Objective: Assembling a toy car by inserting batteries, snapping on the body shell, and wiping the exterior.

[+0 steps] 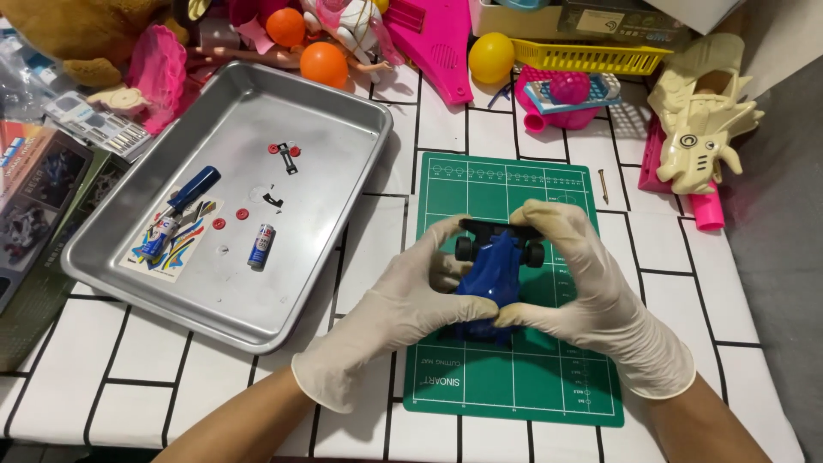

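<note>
Both hands wear thin, cream-coloured rubber gloves and close together around a blue toy car (487, 279), a glossy plastic body with small black wheels and a black wing at its far end. The left hand (403, 300) wraps the car's left flank with the thumb curled over its top, and the right hand (576, 283) clamps the opposite flank, fingertips pressed low on the nose. The car is held just above the middle of a green cutting mat (514, 377), a flat rubbery rectangle printed with a fine white grid, lying on a white tabletop (154, 377) with black tile-like lines. Left of the mat sits a shallow metal tray (343, 184) with rounded corners and a dull brushed sheen; in it lie a blue-handled screwdriver (182, 207), a small cylindrical battery (261, 245), a bright sticker sheet (176, 253) and tiny red round parts. Beyond the mat lie a smooth yellow ball (490, 57) and a ribbed yellow basket (591, 57).
</note>
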